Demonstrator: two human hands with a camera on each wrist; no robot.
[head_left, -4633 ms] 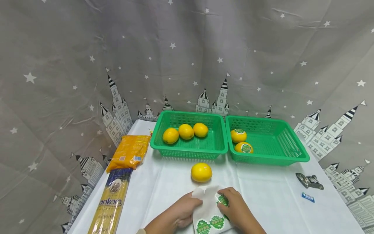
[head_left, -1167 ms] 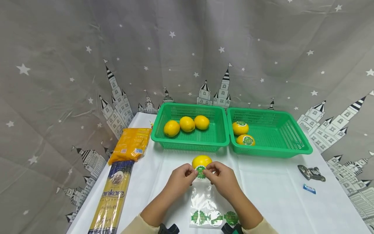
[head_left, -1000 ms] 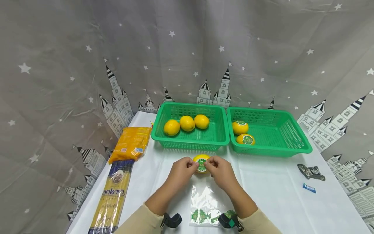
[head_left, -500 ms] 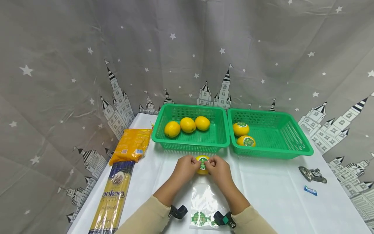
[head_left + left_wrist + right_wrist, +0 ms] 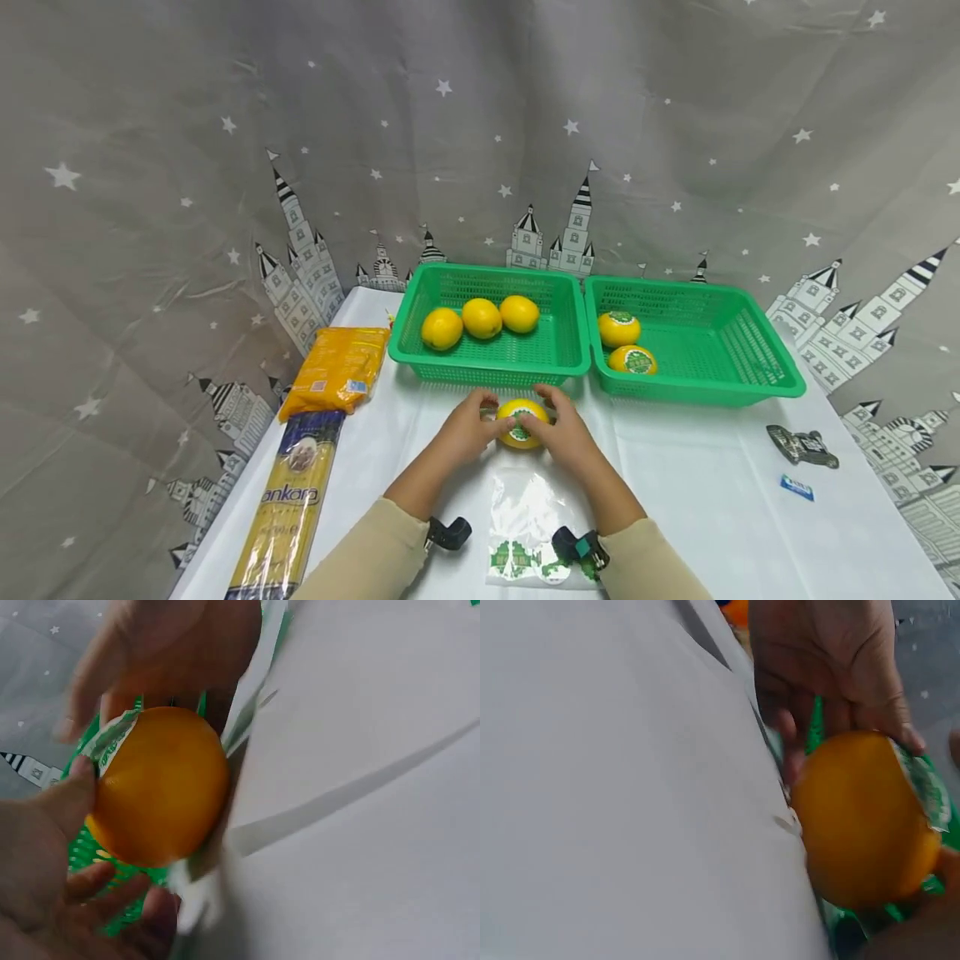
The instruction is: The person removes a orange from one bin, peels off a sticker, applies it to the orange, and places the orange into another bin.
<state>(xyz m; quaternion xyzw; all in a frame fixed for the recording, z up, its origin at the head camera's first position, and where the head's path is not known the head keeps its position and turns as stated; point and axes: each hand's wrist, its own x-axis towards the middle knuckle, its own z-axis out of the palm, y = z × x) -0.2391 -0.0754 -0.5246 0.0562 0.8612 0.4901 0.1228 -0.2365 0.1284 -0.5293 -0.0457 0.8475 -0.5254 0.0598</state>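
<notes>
Hands point(image 5: 467, 432) spread wider; lemon point(image 5: 161, 787) lies crosswise, sticker point(image 5: 518, 433) facing up.

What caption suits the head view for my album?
Left hand and right hand flanking a stickered yellow fruit, two green baskets behind.

Here's the lemon point(image 5: 165, 787), plump, yellow and glossy, on the desk point(image 5: 675, 500) between left hand point(image 5: 467, 432) and right hand point(image 5: 564, 429)! Fingers curve about its sides, and on the near upper face sits the sticker point(image 5: 518, 432), round, green and white, both thumbs on it.
</notes>
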